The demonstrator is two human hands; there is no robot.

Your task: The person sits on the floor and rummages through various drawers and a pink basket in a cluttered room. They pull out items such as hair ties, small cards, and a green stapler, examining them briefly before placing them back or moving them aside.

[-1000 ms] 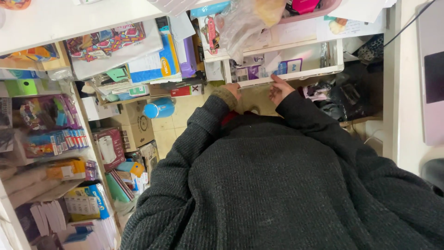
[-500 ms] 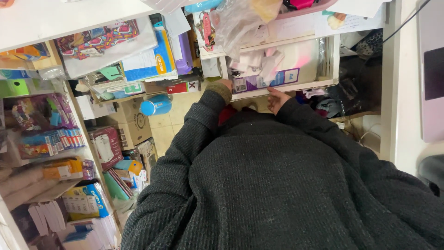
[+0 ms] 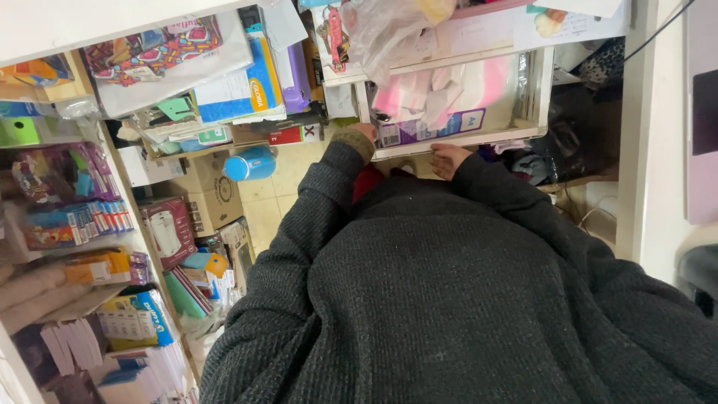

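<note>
At the front edge of the white drawer (image 3: 456,138), the left hand (image 3: 365,133) grips the rim near its left corner, while the right hand (image 3: 449,158) rests just below the rim, fingers curled, holding nothing I can see. The drawer runs left to right directly ahead of both hands, with purple and pink paper packs (image 3: 434,112) inside.

1. White drawer (image 3: 456,142) at both hands, filled with pink and white paper (image 3: 441,90).
2. Purple packet (image 3: 441,127) just beyond the left hand (image 3: 366,132).
3. Dark grey knit sweater (image 3: 464,299) behind the right hand (image 3: 449,158).
4. Blue cylinder (image 3: 250,162) left of the left hand.
</note>
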